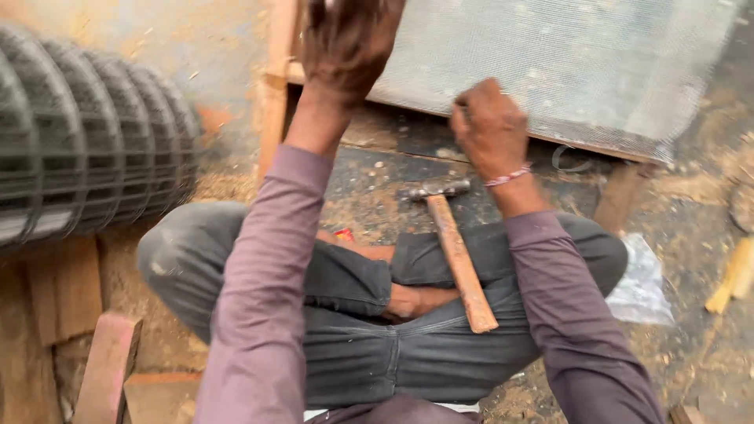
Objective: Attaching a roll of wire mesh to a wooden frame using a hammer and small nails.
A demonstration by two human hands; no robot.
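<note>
Sitting cross-legged on the dusty floor (691, 345), you have both arms stretched toward the wooden frame (275, 102) covered with fine grey mesh (581, 63). Your left hand (345, 43) is raised at the frame's upright, blurred, fingers hanging loosely spread; its grip looks wide and holds nothing you can make out. Your right hand (488, 126) is curled into a narrow grip at the lower edge of the mesh, pinched against the bottom rail; whether anything small sits between the fingers cannot be told. A hammer (455, 251) with a wooden handle lies across your lap, its metal head pointing toward the frame, touched by neither hand. To your left stands a roll of dark wire mesh (86, 133); reddish wood blocks (106, 365) lie near your left knee, and a clear plastic bag (644, 286) lies beside your right knee.
</note>
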